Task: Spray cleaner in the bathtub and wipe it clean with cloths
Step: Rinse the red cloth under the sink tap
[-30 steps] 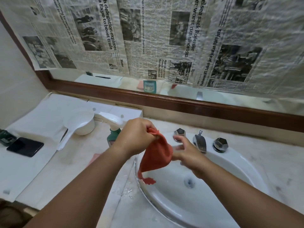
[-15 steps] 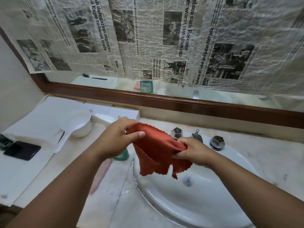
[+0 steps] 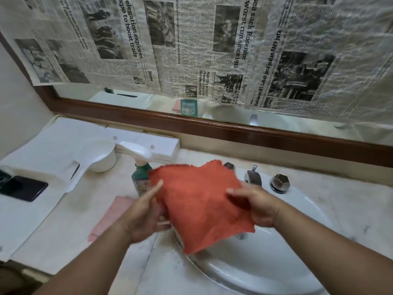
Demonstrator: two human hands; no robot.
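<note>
An orange-red cloth (image 3: 202, 201) with a nubby weave and ragged, zigzag-cut edges is held spread almost flat. One corner points up toward the mirror and another hangs down over the white sink (image 3: 276, 262). The green spray bottle (image 3: 140, 173) is partly covered by the cloth's left corner; only its white trigger head and upper body are seen, and its label cannot be read. The left tap knob (image 3: 229, 166) is mostly hidden behind the cloth's top edge. The fingers beneath the cloth cannot be seen. The cloth is pinched at its left edge by the left hand (image 3: 144, 213), thumb laid on top, and at its right edge by the right hand (image 3: 259, 207), thumb likewise on top. Each grip is closed on the fabric, and the cloth is stretched between them above the sink's left side. A pink cloth (image 3: 112, 216) lies on the tabletop (image 3: 70, 241) just beside the left hand.
</note>
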